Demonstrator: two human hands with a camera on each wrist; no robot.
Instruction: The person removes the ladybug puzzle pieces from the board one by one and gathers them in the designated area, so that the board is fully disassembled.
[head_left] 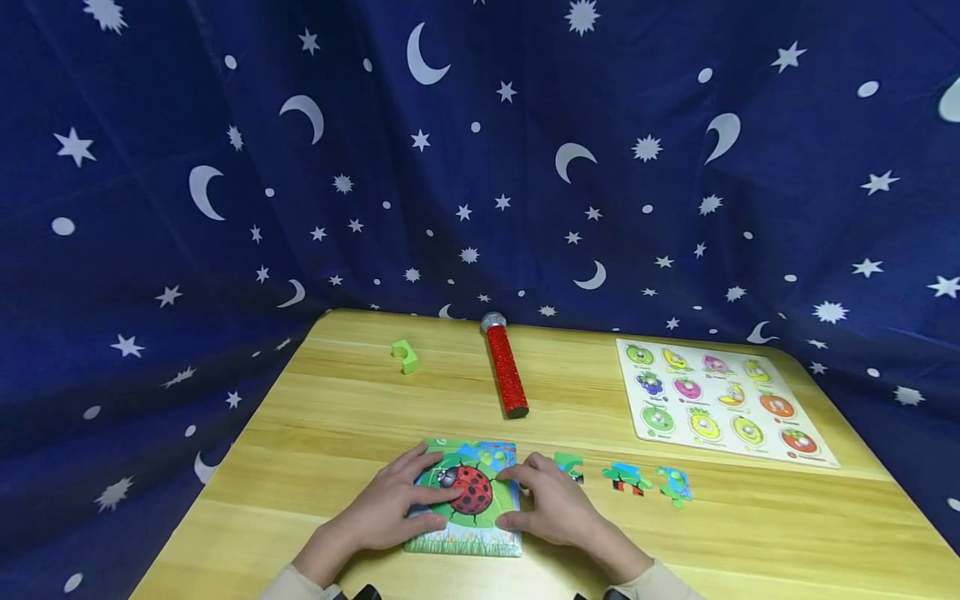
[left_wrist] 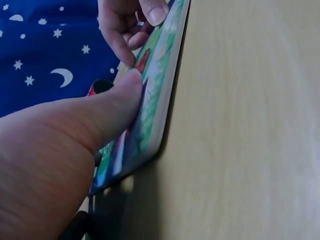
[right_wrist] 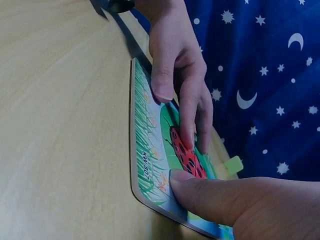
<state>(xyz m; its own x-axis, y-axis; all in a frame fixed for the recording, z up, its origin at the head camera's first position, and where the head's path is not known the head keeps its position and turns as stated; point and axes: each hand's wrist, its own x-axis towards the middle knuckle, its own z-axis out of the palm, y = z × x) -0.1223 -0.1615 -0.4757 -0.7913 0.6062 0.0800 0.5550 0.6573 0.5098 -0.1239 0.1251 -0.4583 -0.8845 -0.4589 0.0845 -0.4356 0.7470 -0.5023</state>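
A ladybug jigsaw board [head_left: 463, 547] lies flat on the table in front of the person, the red spotted ladybug [right_wrist: 186, 159] in its middle. My left hand [head_left: 386, 506] rests on the board's left side, fingers extended over the picture and thumb lower down. From the right, my right hand [head_left: 557, 506] touches the board with its thumb and index fingertips. In the right wrist view its thumb [right_wrist: 200, 194] presses on the board's face. Both hands' fingertips are close together in the wrist views. Just beyond the right hand lies a green puzzle piece [head_left: 569, 464], partly covered.
Two more loose puzzle pieces lie to the right, one with red and black [head_left: 628, 477] and one blue-green [head_left: 677, 483]. A fruit peg board [head_left: 637, 427] is at the back right. Further back are a red glittery toy microphone [head_left: 507, 371] and a green block [head_left: 406, 357].
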